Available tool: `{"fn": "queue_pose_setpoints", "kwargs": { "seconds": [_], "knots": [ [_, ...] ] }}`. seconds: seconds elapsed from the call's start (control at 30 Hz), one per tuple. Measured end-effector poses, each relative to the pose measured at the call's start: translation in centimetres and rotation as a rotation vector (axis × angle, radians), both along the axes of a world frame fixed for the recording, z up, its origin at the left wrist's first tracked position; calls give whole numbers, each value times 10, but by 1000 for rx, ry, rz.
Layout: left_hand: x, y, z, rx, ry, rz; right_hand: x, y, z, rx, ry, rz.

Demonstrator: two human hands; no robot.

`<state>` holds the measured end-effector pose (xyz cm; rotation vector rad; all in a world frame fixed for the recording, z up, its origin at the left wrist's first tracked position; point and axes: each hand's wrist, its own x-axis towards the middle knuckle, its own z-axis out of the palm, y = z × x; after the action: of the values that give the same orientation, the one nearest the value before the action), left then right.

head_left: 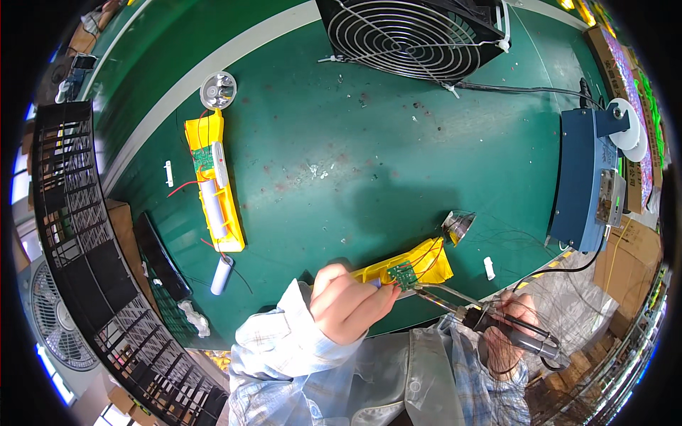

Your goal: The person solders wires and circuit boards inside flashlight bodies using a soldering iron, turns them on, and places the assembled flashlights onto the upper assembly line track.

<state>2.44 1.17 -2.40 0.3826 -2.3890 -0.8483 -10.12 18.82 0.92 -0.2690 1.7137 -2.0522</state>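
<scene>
My left hand [348,302] is closed, its fingertips pinching a thin red wire [395,285] at the left edge of a small green circuit board [403,274]. That board lies over an open yellow flashlight housing [435,263] near the table's front edge. Red wires run from it toward a silver reflector cup [459,226]. In my right hand [513,323] is a soldering iron [490,321] with a thin metal feed tube beside it. Its tip meets or nearly meets the board's lower right edge; exact contact is too small to tell.
Farther left lies a second yellow housing [231,220] with board, battery cell and reflector [218,90]; a loose cell [222,275] sits below. A caged black fan [405,42] stands at the back, a blue machine with a white reel [582,181] at right. A black cable crosses the right edge.
</scene>
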Motion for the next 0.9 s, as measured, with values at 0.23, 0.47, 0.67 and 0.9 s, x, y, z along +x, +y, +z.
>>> {"fn": "queue_pose_setpoints", "kwargs": {
  "seconds": [0.23,0.47,0.67,0.9],
  "knots": [
    [0,0,-1,4,7,-13,0,-4,11,-65,-273,7],
    [0,-1,1,-5,-18,-15,0,-1,1,121,102,122],
    [0,-1,1,5,-29,-17,5,-12,12,83,-55,19],
    [-2,-3,1,18,1,-37,16,19,19,726,471,273]
  ]
}}
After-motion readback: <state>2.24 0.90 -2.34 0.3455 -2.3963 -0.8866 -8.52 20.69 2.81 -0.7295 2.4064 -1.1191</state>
